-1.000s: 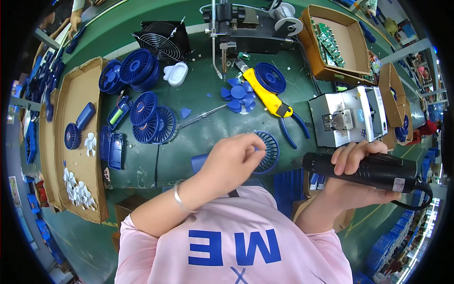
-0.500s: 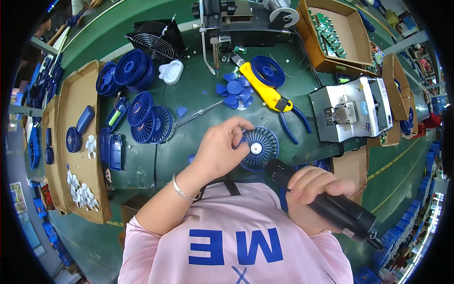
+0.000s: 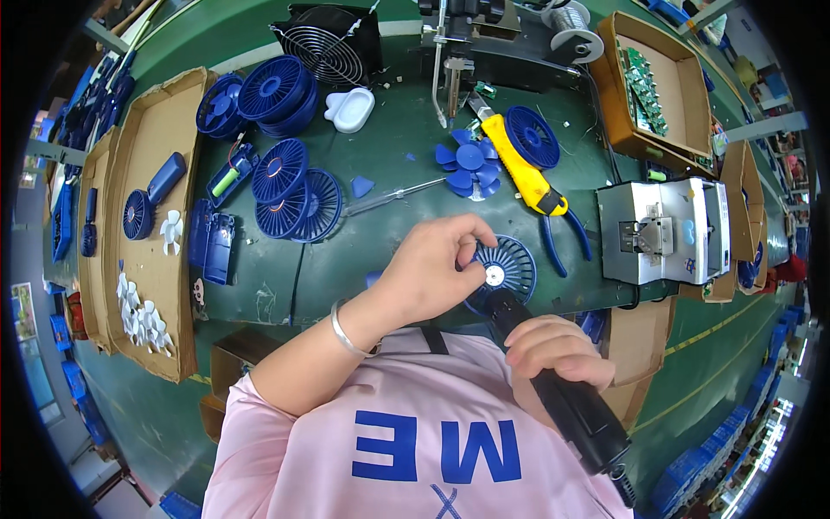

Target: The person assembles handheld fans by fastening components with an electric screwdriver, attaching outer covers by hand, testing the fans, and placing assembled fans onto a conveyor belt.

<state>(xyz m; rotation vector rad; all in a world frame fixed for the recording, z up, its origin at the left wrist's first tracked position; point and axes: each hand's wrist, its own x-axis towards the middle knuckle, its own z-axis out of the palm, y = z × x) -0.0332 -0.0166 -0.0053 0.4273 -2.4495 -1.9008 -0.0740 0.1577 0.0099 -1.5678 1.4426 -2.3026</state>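
Square the black driver (image 3: 581,417) wrapped in your right hand (image 3: 553,356) to the blue grille (image 3: 514,259), left hand (image 3: 437,266) curled, hold unclear.

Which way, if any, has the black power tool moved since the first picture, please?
Yes, the black power tool has moved left, away from the silver machine.

Green bench (image 3: 333,268): I see pale scuffs on its top.
Bench left: a cardboard tray (image 3: 162,112), blue grilles (image 3: 281,173).
Bench back: black fan (image 3: 333,48), white dish (image 3: 352,110).
Bench middle: screwdriver (image 3: 389,197), blue fan wheel (image 3: 469,157), yellow knife (image 3: 514,164).
Bench right: silver machine (image 3: 661,232).
Near edge: slatted blue fan head (image 3: 516,264); I can't tell if it's lifted.
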